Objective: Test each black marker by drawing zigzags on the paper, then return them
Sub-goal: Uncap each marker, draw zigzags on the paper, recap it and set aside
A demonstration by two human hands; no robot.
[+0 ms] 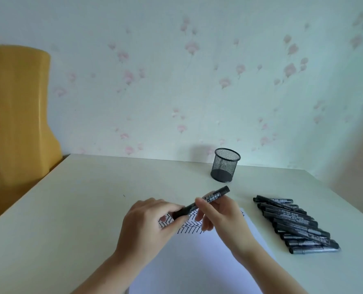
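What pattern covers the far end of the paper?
Rows of black zigzags on the white paper, seen in the head view.

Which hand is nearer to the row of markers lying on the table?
Right. The right hand holds a marker just left of the row of markers; the left hand grips its other end, farther left.

Your single head-worn camera looks forward and slightly down across the desk (81,209), close above your hands, facing the flowered wall (176,71) behind the desk's far edge.
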